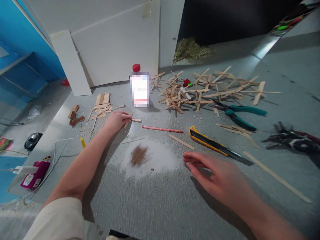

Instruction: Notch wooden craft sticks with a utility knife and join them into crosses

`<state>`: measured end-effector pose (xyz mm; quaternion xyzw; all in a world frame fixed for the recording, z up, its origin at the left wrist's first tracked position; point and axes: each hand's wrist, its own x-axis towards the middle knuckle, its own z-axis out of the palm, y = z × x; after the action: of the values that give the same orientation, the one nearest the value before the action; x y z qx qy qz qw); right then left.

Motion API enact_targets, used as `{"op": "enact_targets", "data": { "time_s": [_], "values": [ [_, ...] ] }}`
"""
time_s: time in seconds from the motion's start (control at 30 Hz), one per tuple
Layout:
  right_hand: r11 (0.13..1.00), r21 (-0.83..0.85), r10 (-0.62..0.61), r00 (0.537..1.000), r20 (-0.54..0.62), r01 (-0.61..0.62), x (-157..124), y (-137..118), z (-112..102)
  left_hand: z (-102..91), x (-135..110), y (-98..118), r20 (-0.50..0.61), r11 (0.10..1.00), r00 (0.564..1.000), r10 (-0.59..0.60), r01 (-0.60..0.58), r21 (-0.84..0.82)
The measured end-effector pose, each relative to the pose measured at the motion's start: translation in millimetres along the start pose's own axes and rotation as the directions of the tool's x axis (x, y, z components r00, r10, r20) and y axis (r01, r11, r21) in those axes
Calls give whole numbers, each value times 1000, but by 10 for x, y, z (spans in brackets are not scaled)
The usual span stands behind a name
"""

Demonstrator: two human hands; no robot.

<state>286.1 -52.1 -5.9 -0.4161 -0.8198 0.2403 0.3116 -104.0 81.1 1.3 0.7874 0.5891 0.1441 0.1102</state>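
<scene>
Left hand point(117, 120) pinching wooden stick point(135, 119) — right hand point(217, 178) fingers spread, near utility knife point(212, 143)

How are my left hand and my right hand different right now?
The left hand is curled and pinches a small stick; the right hand is flat with fingers stretched and holds nothing. The left hand reaches far out toward the bottle; the right hand sits closer in, just short of the knife. Both are bare and palm down over the grey surface.
</scene>
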Motion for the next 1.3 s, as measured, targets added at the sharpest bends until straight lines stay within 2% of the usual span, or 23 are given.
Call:
{"op": "enact_targets", "data": {
  "time_s": [0.33,0.5,0.77,1.0,1.1,1.17,1.23,1.3],
  "values": [
    [994,-95,-60,998,23,62,-8,52,-3,94,-77,-128,-100,995,995,30,-39,-94],
    [986,-136,-101,995,-7,99,-1,72,16,111,-90,-134,-124,994,992,21,-34,-99],
    [996,-83,-31,999,15,32,-25,112,-1,120,-78,-130,-170,993,985,-26,5,-120],
    [984,-156,-92,995,-46,83,11,118,-59,74,-85,-137,-278,995,960,-45,16,-103],
    [982,-161,-111,992,-62,100,45,112,-123,37,-106,-65,-317,997,948,-36,13,-74],
    [988,-121,-101,994,-33,97,58,121,-149,11,-152,55,-325,999,946,-13,-4,-51],
    [995,-69,-75,997,35,78,59,151,-150,-15,-252,244,-300,998,953,44,-53,-25],
    [998,-32,-55,994,90,58,49,204,-124,-38,-430,490,-216,987,964,156,-159,1]
  ]
}}
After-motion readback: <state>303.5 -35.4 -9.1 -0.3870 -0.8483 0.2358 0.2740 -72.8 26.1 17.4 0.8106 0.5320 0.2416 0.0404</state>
